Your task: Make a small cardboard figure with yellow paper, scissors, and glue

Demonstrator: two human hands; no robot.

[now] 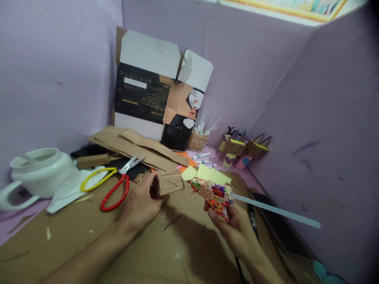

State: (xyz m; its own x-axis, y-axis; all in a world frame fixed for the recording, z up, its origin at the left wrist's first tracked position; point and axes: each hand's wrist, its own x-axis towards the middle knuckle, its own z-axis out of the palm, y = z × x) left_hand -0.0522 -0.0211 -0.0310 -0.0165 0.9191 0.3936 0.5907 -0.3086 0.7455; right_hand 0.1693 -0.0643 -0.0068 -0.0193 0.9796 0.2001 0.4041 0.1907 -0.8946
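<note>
My left hand (145, 203) grips a small folded cardboard box (171, 183), fingers and thumb wrapped round its near end. To the right, my right hand (231, 221) is closed round the handle of a flower-patterned glue gun (211, 193). Its nozzle points left at the box, with a small gap between them. A long translucent glue stick (278, 212) sticks out of the gun's back, and a red light glows on its side. Left of my left hand lie open scissors (121, 181) with one yellow and one red handle.
A white teapot (44, 169) stands at the left beside crumpled white tissue. Behind are cardboard strips (142, 146), a large unfolded box (148, 90) against the wall, yellow paper (211, 175), markers, and a basket (198, 141) of white sticks. Small cardboard animal figures (235, 148) stand at the right.
</note>
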